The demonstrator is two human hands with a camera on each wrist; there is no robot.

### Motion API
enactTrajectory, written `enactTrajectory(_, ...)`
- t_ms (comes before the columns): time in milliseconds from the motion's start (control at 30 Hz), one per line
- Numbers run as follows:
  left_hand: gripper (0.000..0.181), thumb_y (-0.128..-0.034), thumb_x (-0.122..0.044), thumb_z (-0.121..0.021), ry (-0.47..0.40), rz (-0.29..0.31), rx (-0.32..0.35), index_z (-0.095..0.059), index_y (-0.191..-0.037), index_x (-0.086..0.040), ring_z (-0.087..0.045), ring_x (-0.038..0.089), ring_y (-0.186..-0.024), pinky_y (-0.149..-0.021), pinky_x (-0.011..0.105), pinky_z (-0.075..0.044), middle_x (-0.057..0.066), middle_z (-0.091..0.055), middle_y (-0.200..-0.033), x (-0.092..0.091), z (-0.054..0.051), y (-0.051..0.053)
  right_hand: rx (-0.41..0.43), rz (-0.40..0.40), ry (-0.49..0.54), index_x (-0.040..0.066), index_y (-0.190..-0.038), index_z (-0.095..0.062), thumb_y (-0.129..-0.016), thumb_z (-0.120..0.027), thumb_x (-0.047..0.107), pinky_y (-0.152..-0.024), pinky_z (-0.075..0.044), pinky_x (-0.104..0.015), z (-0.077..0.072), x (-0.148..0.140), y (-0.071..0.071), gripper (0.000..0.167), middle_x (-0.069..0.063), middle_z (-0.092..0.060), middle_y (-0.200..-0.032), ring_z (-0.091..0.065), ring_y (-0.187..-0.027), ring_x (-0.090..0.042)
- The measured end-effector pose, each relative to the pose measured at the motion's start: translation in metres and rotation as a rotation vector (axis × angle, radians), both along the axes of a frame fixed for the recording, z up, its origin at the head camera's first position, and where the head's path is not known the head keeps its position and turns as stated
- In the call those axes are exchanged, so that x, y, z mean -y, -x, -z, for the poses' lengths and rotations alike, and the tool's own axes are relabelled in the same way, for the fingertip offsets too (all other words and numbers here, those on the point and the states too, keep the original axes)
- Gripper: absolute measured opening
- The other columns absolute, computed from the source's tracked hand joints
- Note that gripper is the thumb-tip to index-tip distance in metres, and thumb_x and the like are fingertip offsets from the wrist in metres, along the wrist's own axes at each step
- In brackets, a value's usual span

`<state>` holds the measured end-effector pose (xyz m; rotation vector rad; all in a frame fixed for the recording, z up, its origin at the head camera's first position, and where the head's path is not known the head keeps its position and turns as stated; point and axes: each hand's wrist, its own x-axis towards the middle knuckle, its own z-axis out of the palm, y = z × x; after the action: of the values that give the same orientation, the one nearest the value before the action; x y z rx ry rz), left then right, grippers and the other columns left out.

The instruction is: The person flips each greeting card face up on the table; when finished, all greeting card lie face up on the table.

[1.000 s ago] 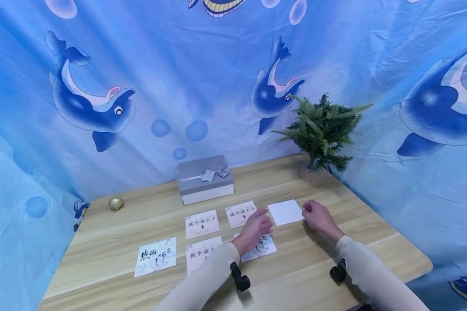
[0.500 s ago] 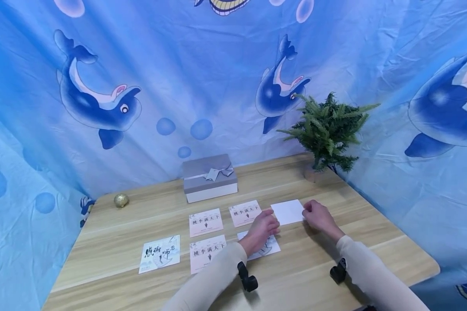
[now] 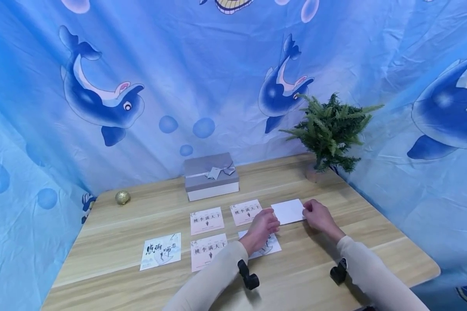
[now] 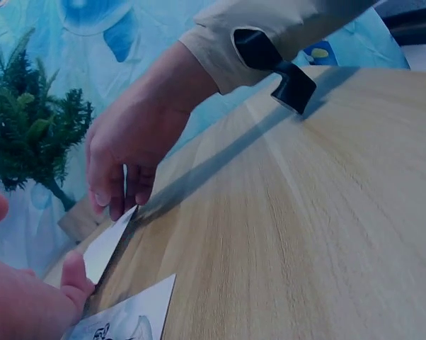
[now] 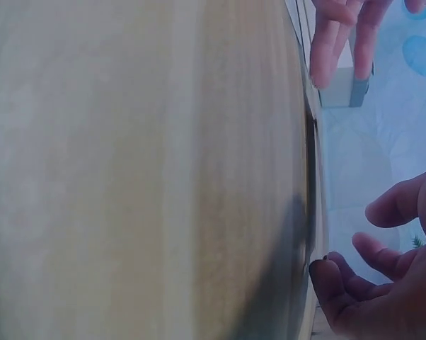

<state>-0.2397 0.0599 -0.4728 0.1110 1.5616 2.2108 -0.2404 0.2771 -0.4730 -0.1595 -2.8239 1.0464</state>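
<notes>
A blank white card (image 3: 288, 211) lies on the wooden table between both hands. My left hand (image 3: 261, 229) is at its left edge, fingertips touching or very close to it, fingers loosely extended. At the card's right edge my right hand (image 3: 320, 216) touches with its fingertips; in the right wrist view the digits of this hand (image 5: 397, 262) stand apart. Partly beneath my left hand and forearm lies a card with black calligraphy (image 3: 270, 247). Pink-toned cards with printed characters lie to the left: one (image 3: 246, 211) in the back row, another (image 3: 207, 221) beside it, a third (image 3: 208, 252) in front.
Further left lies another calligraphy card (image 3: 161, 251). A grey-lidded gift box (image 3: 211, 177) with a ribbon bow stands at the back. A gold ball (image 3: 122, 198) sits at the back left, a potted green plant (image 3: 331, 134) at the back right. A blue dolphin curtain (image 3: 202, 77) hangs behind.
My left hand has shifted slightly right to the white card's left edge. The right hand stays at its right edge. The whole head view has shifted a little.
</notes>
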Motion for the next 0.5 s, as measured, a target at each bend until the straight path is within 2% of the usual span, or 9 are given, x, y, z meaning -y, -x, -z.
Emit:
enactTrajectory(167, 0.052, -0.0903, -0.004, -0.048, -0.019, -0.033, -0.041, -0.038, -0.139, 0.010, -0.061, 0.035, -0.105, -0.083, 0.031, -0.052, 0.026, -0.055, -0.119, 0.003, -0.002, -0.002, -0.010, -0.001, 0.051, -0.006, -0.116, -0.057, -0.093, -0.052, 0.009, -0.087, -0.050, -0.048, 0.002, 0.000, -0.001, 0.028, -0.022, -0.061, -0.110, -0.058, -0.101, -0.035)
enactTrajectory(367, 0.047, -0.0915, -0.003, -0.044, -0.069, -0.078, -0.132, -0.041, -0.137, 0.010, -0.054, 0.043, -0.120, -0.097, 0.046, -0.046, 0.031, -0.051, -0.132, 0.008, -0.011, -0.005, -0.124, 0.002, 0.095, -0.004, -0.111, -0.062, -0.087, -0.051, -0.004, -0.091, -0.050, -0.051, 0.000, -0.004, -0.002, 0.026, -0.022, -0.064, -0.107, -0.060, -0.102, -0.037)
enactTrajectory(500, 0.045, -0.0937, -0.006, -0.042, -0.096, -0.081, -0.159, -0.040, -0.137, 0.009, -0.053, 0.041, -0.122, -0.100, 0.049, -0.043, 0.029, -0.051, -0.134, 0.010, -0.018, -0.006, -0.158, 0.012, 0.098, -0.004, -0.111, -0.063, -0.087, -0.051, -0.006, -0.091, -0.050, -0.051, -0.005, -0.004, -0.001, 0.026, -0.023, -0.064, -0.109, -0.060, -0.103, -0.038)
